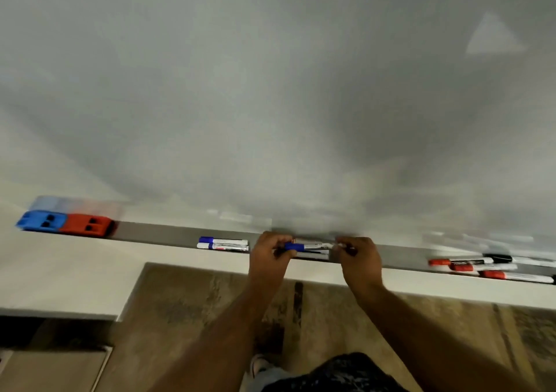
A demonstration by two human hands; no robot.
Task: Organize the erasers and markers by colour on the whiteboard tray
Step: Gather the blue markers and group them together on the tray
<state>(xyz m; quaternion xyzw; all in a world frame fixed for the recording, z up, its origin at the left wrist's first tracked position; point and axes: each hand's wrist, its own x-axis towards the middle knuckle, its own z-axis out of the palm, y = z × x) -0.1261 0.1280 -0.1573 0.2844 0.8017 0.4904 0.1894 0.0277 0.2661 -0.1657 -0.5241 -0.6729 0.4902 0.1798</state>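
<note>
A grey whiteboard tray [162, 233] runs across the view below the whiteboard. At its left end a blue eraser [42, 220] touches a red eraser [87, 225]. Two blue-capped markers [223, 244] lie side by side left of centre. My left hand [270, 256] and my right hand [359, 259] both grip a bundle of markers over the tray's middle; one of them has a blue cap [294, 246], the others are partly hidden. Toward the right end lie three red-capped markers [463, 266] and a black-capped marker [498, 257].
The whiteboard [270, 90] fills the upper view, with a cream wall strip [75, 271] under the tray. Wood-pattern floor [186, 301] and my shoe [258, 364] show below. A cabinet edge [54, 358] sits at bottom left.
</note>
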